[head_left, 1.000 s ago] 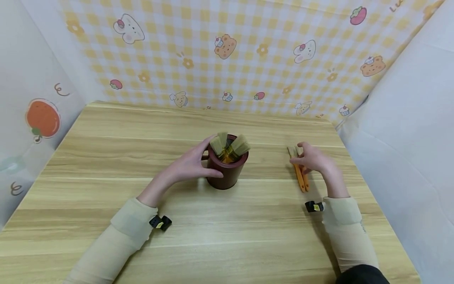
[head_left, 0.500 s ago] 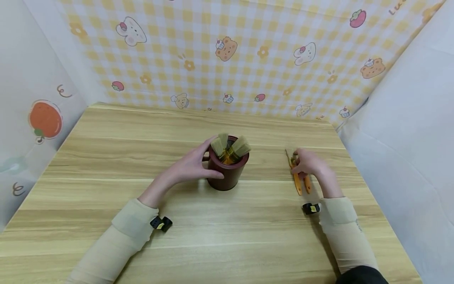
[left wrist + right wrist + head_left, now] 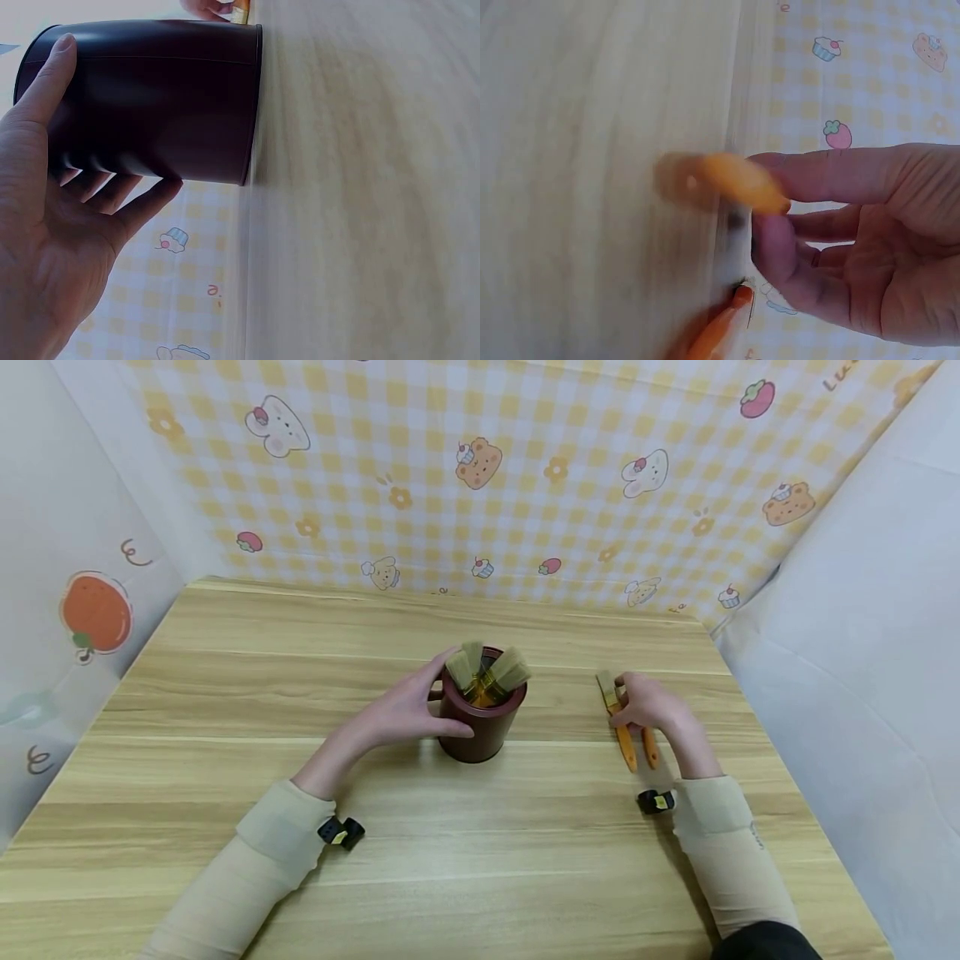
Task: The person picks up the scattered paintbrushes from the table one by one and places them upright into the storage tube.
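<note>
My left hand (image 3: 405,706) grips a dark brown cylindrical pen holder (image 3: 480,739) from its left side. In the left wrist view the thumb lies on the near wall of the pen holder (image 3: 157,97) and the fingers reach round behind. Several paintbrushes (image 3: 508,670) stand in it, pale bristles up. To the right, my right hand (image 3: 654,703) pinches an orange-handled paintbrush (image 3: 626,748) between thumb and fingers. Its handle end (image 3: 739,180) points at the camera in the right wrist view. Beside it a second orange-handled paintbrush (image 3: 651,750) lies on the table, its bristle end hidden behind the hand.
Both hands work over a wood-grain table (image 3: 480,843). A yellow checked cloth (image 3: 525,510) with cartoon prints rises along the back edge. White sheets hang at the left side (image 3: 75,510) and the right side (image 3: 847,693).
My right hand has moved slightly left and closed on one paintbrush, which has turned and shifted left, apart from the other. The left hand and the pen holder stay in place.
</note>
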Tool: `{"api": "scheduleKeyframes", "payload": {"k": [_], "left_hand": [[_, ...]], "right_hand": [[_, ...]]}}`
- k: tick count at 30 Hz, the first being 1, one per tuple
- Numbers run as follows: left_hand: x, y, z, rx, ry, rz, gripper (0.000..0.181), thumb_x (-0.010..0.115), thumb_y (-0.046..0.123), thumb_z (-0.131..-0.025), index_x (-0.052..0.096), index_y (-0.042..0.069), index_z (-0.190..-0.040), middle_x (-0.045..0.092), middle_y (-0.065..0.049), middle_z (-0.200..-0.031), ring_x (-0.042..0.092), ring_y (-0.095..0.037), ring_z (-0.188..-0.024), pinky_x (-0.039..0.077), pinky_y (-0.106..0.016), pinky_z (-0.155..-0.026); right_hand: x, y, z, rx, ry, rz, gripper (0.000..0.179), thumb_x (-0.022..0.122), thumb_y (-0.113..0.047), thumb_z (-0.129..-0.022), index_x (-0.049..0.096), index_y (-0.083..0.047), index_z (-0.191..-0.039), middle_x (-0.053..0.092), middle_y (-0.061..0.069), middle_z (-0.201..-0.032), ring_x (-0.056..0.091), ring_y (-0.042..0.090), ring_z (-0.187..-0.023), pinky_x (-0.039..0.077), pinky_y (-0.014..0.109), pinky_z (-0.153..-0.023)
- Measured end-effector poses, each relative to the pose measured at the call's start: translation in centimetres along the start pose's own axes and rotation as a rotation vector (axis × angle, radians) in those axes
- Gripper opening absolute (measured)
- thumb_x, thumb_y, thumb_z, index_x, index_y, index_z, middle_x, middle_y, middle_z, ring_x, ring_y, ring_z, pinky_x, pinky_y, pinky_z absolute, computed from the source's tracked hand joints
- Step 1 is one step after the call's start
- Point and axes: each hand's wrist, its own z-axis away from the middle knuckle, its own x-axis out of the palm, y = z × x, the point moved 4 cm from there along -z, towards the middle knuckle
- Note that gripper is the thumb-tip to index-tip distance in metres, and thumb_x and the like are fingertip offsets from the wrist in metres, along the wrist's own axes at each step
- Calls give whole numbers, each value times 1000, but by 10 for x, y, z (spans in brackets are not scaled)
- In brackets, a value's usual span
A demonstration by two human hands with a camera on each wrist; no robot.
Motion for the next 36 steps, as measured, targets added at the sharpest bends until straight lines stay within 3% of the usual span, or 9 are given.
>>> {"api": "scheduleKeyframes", "payload": {"k": [4, 10, 17, 21, 26, 32, 36], "left_hand": [[0, 0, 1, -2, 2, 0, 116, 90, 45, -77, 14, 36, -165, 36, -5, -165, 39, -28, -152, 40, -53, -122], [0, -1, 1, 1, 3, 7, 116, 90, 46, -77, 14, 37, -164, 35, -5, -165, 39, -28, -152, 39, -53, -122], [0, -1, 1, -2, 4, 5, 117, 91, 45, -77, 14, 36, -165, 34, -5, -166, 38, -28, -152, 38, -53, -123], [0, 0, 0, 2, 5, 10, 117, 91, 43, -77, 14, 36, -165, 35, -5, -165, 39, -28, -152, 39, -52, -123], [0, 0, -1, 8, 5, 13, 116, 91, 43, -77, 15, 36, -165, 37, -5, -164, 40, -27, -151, 40, -51, -122], [0, -2, -1, 12, 4, 16, 116, 91, 43, -77, 15, 37, -164, 38, -6, -164, 41, -28, -151, 41, -52, -122], [0, -2, 0, 7, -4, 13, 116, 91, 44, -77, 14, 40, -164, 37, -6, -165, 40, -29, -151, 40, -53, -122]], "right_hand": [[-4, -5, 4, -43, 54, -58, 71, 69, -4, -92, 30, 16, -148, 55, 34, -122, 64, 24, -74, 60, 36, -67], [-17, -21, 14, -148, 235, -200, 64, 65, 0, -95, 29, 12, -147, 51, 33, -122, 65, 32, -87, 64, 44, -73], [-31, -47, 38, -266, 505, -379, 58, 64, -3, -98, 30, 1, -145, 47, 13, -113, 59, 16, -90, 65, 26, -68], [-35, -63, 56, -396, 653, -523, 45, 63, -3, -98, 37, -7, -134, 51, 4, -106, 61, 9, -85, 64, 23, -66], [-34, -82, 76, -598, 769, -723, 37, 64, 3, -97, 46, -17, -123, 56, 2, -98, 62, 11, -81, 65, 27, -67], [-26, -104, 92, -886, 831, -859, 39, 64, 11, -93, 48, -5, -124, 60, 7, -98, 65, 17, -79, 65, 29, -67], [-17, -122, 101, -1007, 852, -933, 40, 62, 17, -91, 49, 0, -125, 65, 10, -99, 69, 20, -83, 66, 32, -68]]}}
